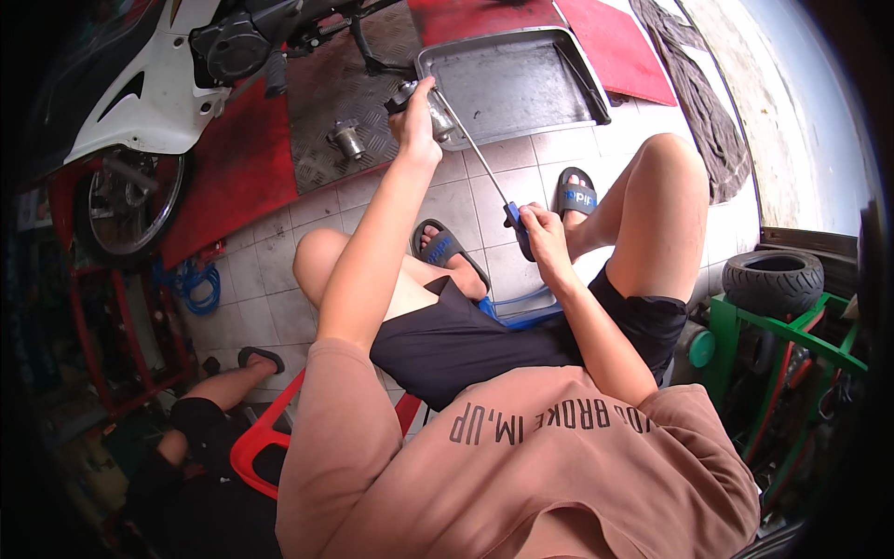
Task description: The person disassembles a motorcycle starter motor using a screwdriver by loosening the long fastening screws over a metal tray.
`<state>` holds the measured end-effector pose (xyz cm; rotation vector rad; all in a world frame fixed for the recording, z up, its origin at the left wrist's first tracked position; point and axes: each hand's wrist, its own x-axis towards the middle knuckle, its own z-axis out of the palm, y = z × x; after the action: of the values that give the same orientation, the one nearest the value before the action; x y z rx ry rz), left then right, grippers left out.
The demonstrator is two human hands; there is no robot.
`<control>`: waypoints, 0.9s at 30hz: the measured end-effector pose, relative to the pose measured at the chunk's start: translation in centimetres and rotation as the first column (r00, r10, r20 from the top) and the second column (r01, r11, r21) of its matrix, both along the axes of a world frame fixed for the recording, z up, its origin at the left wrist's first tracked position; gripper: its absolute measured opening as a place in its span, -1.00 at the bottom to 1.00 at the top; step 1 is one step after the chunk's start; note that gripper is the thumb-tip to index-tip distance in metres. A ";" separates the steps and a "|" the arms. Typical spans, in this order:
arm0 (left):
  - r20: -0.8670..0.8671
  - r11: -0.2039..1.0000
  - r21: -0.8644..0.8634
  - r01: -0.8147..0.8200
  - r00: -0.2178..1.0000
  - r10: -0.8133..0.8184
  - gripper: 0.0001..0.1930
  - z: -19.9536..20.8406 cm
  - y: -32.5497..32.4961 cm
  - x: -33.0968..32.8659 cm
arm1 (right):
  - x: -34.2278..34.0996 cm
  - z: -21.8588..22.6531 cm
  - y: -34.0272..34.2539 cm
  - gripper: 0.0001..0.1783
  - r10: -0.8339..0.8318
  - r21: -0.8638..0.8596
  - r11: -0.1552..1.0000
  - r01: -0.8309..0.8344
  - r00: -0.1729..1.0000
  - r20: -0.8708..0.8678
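Note:
My left hand is raised near the metal tray, its fingers closed around a silver metal part with a dark piece at one end. My right hand grips the blue handle of an air blow gun. The gun's long thin nozzle slants up and left, and its tip reaches the metal part by my left fingers; whether it touches cannot be told. A second small silver metal part lies on the checkered metal plate, left of my left hand.
A grey tray lies ahead, beside red mats. A motorcycle stands at the far left. Blue hose is coiled on the tiles. A tire rests on a green rack at right. Another person's leg shows behind left, near a red chair.

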<state>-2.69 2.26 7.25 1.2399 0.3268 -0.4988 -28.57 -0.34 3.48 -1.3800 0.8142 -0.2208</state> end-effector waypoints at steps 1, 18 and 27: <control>-0.046 1.000 0.015 0.026 0.999 -0.026 -0.60 -0.2 0.0 0.1 | 0.2 -0.2 0.2 -0.60 -0.016 0.062 0.998 0.014 0.999 0.043; -0.026 0.983 0.177 0.057 0.998 -0.053 -0.58 -3.3 -0.3 -0.3 | 0.5 0.5 0.8 -0.73 0.085 0.028 0.996 -0.084 0.995 -0.050; -0.053 0.977 0.182 0.110 0.993 -0.102 -0.48 -3.6 -0.5 -0.8 | 0.4 -0.6 1.0 -0.65 -0.018 0.560 0.828 0.031 0.999 -0.029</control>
<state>-3.47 1.81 3.66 1.4335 0.3507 -0.5977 -28.15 0.61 2.92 -0.8137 0.8318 0.0215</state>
